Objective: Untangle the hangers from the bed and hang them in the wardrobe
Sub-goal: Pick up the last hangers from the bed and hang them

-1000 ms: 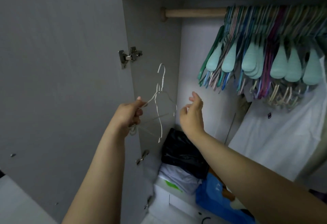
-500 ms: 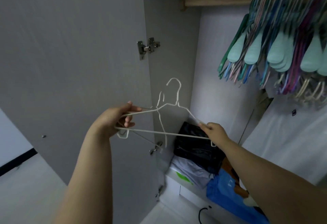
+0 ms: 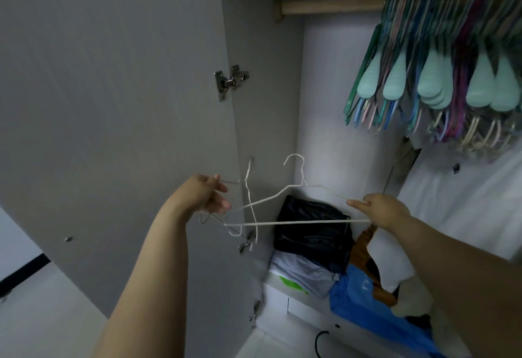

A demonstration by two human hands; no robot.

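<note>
Both arms reach up toward the open wardrobe, hands well apart, with two thin white wire hangers between them. The left hand (image 3: 207, 195) pinches the shoulder end of one wire hanger (image 3: 248, 185), which is turned nearly edge-on to the camera so its hook points up just in front of the wardrobe's side panel. The right hand (image 3: 385, 210) grips the right corner of the other wire hanger (image 3: 293, 222), fingers curled round the wire where the sloping shoulder meets the bottom bar; this one faces the camera, hook upright, its bottom bar running almost level across to the left. Near the left hand the two frames cross each other — whether they are hooked together or only overlapping cannot be told. Above and to the right, a wooden rail (image 3: 330, 5) carries a dense row of coloured hangers (image 3: 440, 75), many with pale green padded ends, and a white garment (image 3: 457, 202) hangs below them. On the wardrobe floor lie a black bag (image 3: 313, 227), folded clothes and a blue bag (image 3: 364, 298). The grey door (image 3: 113, 103) stands open at left, its metal hinge (image 3: 230, 82) showing.
</note>
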